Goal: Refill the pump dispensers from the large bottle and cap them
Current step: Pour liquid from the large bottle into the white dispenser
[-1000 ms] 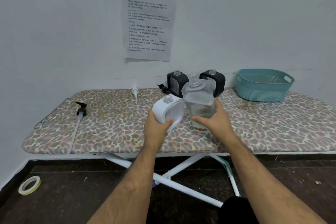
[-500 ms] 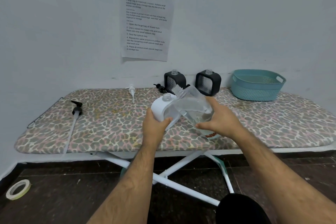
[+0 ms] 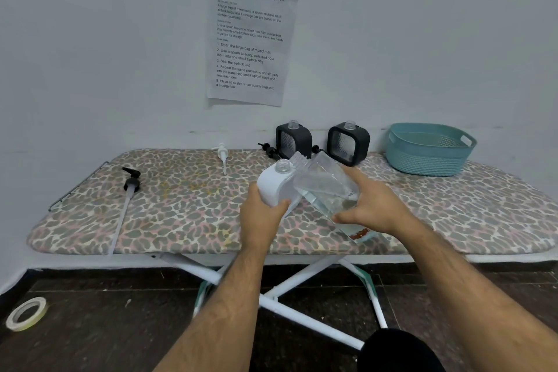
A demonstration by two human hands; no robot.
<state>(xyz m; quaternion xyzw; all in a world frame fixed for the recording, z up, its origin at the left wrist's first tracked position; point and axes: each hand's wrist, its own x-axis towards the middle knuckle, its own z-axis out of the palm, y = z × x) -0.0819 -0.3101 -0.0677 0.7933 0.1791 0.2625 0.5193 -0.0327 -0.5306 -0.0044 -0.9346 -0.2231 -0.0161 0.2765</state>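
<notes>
Frame centre: left hand (image 3: pixel 262 217) grips white dispenser (image 3: pixel 273 186); right hand (image 3: pixel 373 210) grips tilted clear bottle (image 3: pixel 324 187), mouth beside dispenser's neck.

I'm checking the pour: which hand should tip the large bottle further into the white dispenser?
Right. The right hand already grips the tilted large bottle, its mouth beside the white dispenser neck; the left hand steadies that dispenser.

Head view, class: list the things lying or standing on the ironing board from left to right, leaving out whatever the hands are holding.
Black pump → white pump → left black dispenser → right black dispenser → teal basket.
</notes>
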